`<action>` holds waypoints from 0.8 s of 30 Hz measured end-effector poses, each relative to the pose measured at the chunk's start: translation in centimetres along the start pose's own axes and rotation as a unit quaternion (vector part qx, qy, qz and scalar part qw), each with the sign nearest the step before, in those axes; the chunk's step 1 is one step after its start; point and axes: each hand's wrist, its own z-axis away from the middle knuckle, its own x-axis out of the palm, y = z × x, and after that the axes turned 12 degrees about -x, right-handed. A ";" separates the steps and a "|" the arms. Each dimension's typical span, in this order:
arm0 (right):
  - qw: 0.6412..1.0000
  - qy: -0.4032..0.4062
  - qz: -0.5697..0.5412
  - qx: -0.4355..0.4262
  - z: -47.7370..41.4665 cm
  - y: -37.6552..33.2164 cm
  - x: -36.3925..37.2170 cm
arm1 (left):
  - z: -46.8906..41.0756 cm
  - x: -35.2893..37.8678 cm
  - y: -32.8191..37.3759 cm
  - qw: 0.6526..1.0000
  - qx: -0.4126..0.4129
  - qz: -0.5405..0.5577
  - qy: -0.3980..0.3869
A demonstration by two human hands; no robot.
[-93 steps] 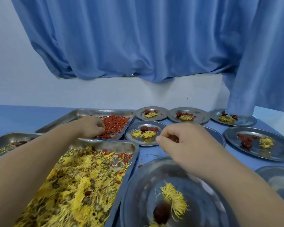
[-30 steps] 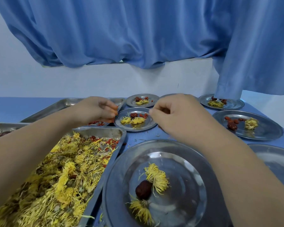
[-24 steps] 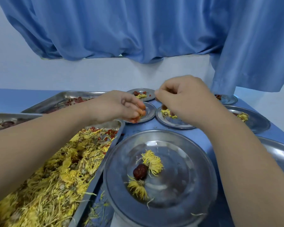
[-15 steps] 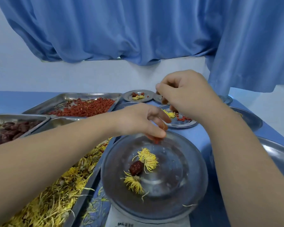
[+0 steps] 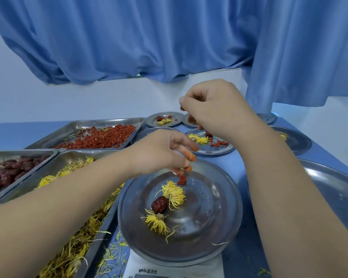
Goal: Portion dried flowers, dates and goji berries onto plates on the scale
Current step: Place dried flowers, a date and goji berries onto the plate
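Note:
A round steel plate (image 5: 213, 223) sits on a white scale (image 5: 175, 269). On it lie a dark red date (image 5: 159, 204) and two yellow dried flowers (image 5: 174, 192). My left hand (image 5: 163, 152) hovers over the plate's far edge, fingers curled round red goji berries (image 5: 182, 179), some of which drop from the fingertips. My right hand (image 5: 215, 109) is raised above the plates behind, fingers curled; something dark red shows under them.
At the left stand steel trays of goji berries (image 5: 96, 137), dates (image 5: 10, 169) and dried flowers (image 5: 68, 237). Several filled small plates (image 5: 211, 142) lie behind the scale, and larger plates (image 5: 333, 189) at the right. A blue curtain hangs over the table's back.
My left hand came from the goji tray to above the scale plate and berries now fall from it. My right hand rose and moved back. The view dropped toward the scale.

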 end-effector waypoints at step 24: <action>0.953 -0.258 0.020 0.157 1.3 0.1 -5.6 | 3.3 2.4 0.4 0.996 -0.012 0.080 0.049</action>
